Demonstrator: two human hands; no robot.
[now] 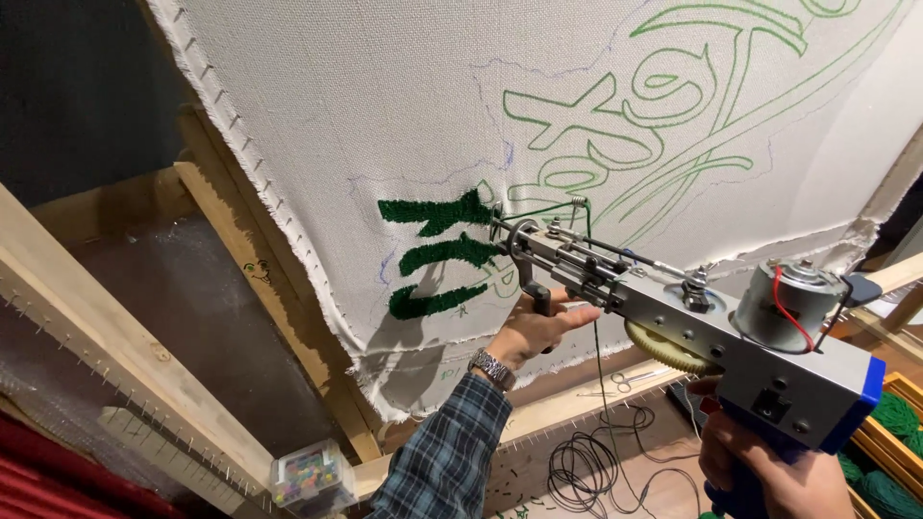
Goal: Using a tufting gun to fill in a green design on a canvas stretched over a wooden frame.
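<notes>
From the head camera, a tufting gun (673, 317) of grey metal with blue trim is held up against a stretched off-white cloth (385, 106), its needle end touching the fabric just beside three dark green tufted strokes (437, 255). The left hand (534, 332) is curled around the gun's front handle, fingers wrapped under the metal frame; a metal wristwatch (492, 368) and a plaid sleeve (447, 452) follow down the arm. The right hand (769, 476) is closed around the blue rear grip at the lower right (only partly in frame). A small motor (790, 300) with a red wire sits on top of the gun, a yellow gear beneath the frame. Green outlines (663, 91) are drawn across the cloth above the needle. The cloth is tacked onto a wooden frame (279, 288). Below lie a coil of dark cord (586, 461) and a small clear box (310, 476) of coloured bits; green yarn (894, 413) sits at the far right.
</notes>
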